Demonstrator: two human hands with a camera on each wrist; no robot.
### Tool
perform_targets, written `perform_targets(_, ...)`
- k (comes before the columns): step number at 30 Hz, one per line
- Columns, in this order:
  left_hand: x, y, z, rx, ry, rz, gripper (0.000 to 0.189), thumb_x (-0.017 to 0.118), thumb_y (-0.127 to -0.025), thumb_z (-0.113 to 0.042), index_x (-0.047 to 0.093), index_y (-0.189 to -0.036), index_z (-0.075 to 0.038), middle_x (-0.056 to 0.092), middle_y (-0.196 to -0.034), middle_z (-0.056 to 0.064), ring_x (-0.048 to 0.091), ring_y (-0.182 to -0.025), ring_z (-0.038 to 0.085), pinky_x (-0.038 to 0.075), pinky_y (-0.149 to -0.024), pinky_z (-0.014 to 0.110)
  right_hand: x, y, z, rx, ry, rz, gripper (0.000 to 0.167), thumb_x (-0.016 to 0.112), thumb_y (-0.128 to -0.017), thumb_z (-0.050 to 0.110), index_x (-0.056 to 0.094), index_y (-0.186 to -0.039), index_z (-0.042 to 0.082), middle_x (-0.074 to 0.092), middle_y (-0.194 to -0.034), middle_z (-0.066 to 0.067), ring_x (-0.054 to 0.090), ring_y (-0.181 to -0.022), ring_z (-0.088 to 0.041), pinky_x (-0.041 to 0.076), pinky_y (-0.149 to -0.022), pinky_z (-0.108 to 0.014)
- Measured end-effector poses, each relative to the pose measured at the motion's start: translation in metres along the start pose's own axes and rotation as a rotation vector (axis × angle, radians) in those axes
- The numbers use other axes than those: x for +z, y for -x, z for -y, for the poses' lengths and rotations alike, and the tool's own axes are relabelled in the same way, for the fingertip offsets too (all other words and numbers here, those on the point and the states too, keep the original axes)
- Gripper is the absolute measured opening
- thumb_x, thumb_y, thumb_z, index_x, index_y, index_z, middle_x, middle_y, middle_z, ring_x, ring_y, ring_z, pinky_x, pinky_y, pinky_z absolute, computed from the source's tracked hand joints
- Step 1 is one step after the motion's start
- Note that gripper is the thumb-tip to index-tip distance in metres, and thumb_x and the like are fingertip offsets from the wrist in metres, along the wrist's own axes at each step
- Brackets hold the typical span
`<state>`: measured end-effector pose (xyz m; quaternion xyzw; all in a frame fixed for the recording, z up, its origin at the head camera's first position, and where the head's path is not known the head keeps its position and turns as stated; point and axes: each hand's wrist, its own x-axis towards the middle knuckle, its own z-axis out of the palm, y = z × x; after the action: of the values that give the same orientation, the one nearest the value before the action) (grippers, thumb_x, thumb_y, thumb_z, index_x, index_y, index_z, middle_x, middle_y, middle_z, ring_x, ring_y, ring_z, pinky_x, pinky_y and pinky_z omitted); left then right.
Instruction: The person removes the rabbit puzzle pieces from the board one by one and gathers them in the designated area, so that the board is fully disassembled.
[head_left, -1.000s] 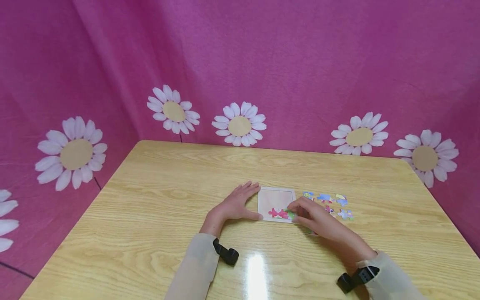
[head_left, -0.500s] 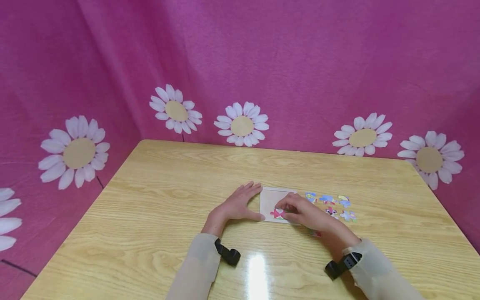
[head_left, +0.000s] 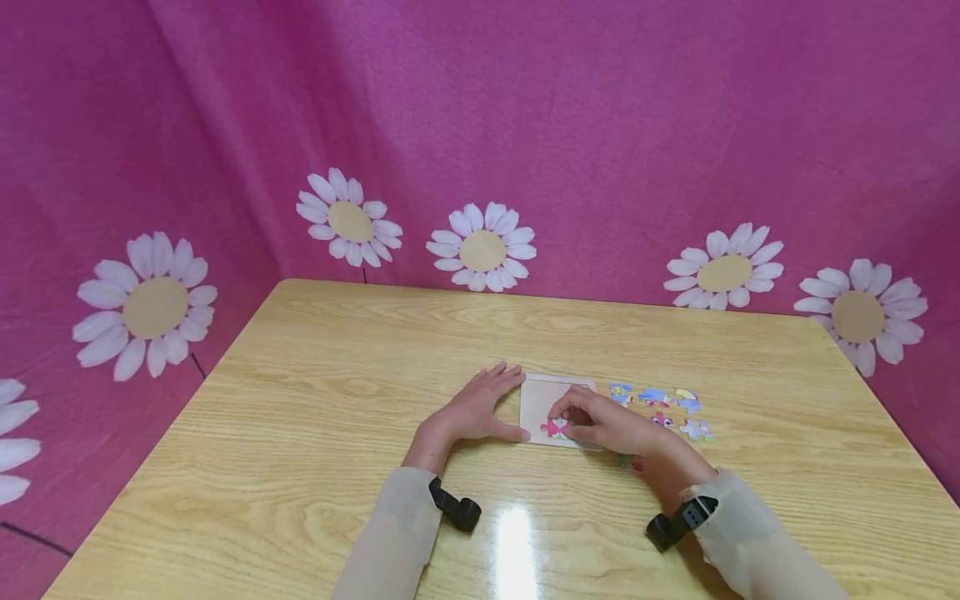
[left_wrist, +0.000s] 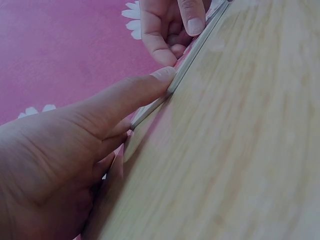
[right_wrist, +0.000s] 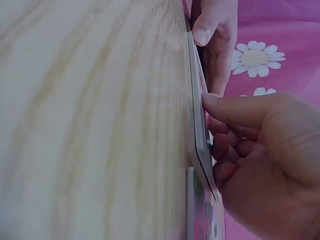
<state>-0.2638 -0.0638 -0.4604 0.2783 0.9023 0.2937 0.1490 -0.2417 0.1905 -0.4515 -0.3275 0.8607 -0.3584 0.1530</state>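
A shallow square puzzle tray point(head_left: 534, 400) lies on the wooden table, with a pale bare bottom over much of its area. My left hand point(head_left: 474, 408) spreads along the tray's left side, its index finger by the far corner and its thumb point(left_wrist: 162, 75) on the near corner. Over the tray's near right part, my right hand point(head_left: 609, 421) has curled fingers and pinches at a red-and-white puzzle piece point(head_left: 555, 428) inside the tray. In the right wrist view the right thumb point(right_wrist: 212, 101) is at the tray's near edge. The right hand hides the tray's right part.
Several loose puzzle pieces lie right of the tray, among them a blue-and-yellow piece point(head_left: 687, 400) and a light blue piece point(head_left: 697, 430). A red-and-green piece point(head_left: 636, 463) lies partly under the right forearm. A pink curtain point(head_left: 600, 167) with daisies stands behind the table point(head_left: 360, 367).
My right hand has moved left from the tray's right edge to over the red-and-white piece, covering the green patch beside it. In the last half second it has barely moved. The left hand stays put.
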Motion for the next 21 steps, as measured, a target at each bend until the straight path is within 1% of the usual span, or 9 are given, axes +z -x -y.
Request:
perform_targets(3, 0.0, 0.0, 0.001, -0.004, -0.001, 0.003, 0.094, 0.076, -0.08, -0.047, 0.029, -0.155, -0.016, 0.021, -0.165, -0.003, 0.007, -0.156, 0.019, 0.006, -0.129, 0.04, 0.001, 0.0, 0.001, 0.004, -0.004, -0.004, 0.02, 0.058, -0.095, 0.001, 0.06, -0.115, 0.006, 0.053, -0.099, -0.006, 0.045, -0.089, -0.01, 0.042, -0.074, -0.018)
perform_targets(7, 0.0, 0.0, 0.001, 0.004, -0.007, 0.001, 0.094, 0.076, -0.08, -0.047, 0.029, -0.155, -0.016, 0.021, -0.165, -0.002, 0.008, -0.156, 0.02, 0.007, -0.129, 0.04, 0.003, 0.002, 0.001, -0.004, 0.015, -0.038, 0.022, 0.058, -0.094, 0.0, 0.059, -0.115, 0.006, 0.053, -0.101, -0.006, 0.045, -0.088, -0.01, 0.042, -0.073, -0.019)
perform_targets(15, -0.001, 0.0, 0.0, 0.006, -0.013, -0.005, 0.093, 0.076, -0.081, -0.047, 0.029, -0.155, -0.015, 0.021, -0.165, -0.001, 0.008, -0.156, 0.021, 0.007, -0.129, 0.04, 0.009, 0.004, 0.003, -0.097, 0.08, -0.142, 0.021, 0.061, -0.091, -0.004, 0.06, -0.11, 0.005, 0.053, -0.096, -0.006, 0.046, -0.082, -0.007, 0.044, -0.069, -0.019)
perform_targets(21, 0.001, 0.0, 0.0, 0.005, -0.007, -0.006, 0.093, 0.076, -0.08, -0.046, 0.029, -0.155, -0.015, 0.021, -0.165, -0.001, 0.008, -0.156, 0.02, 0.007, -0.129, 0.04, 0.014, 0.005, 0.006, -0.139, 0.111, -0.197, 0.022, 0.063, -0.089, -0.007, 0.062, -0.106, 0.006, 0.054, -0.095, -0.005, 0.048, -0.082, -0.006, 0.045, -0.069, -0.019)
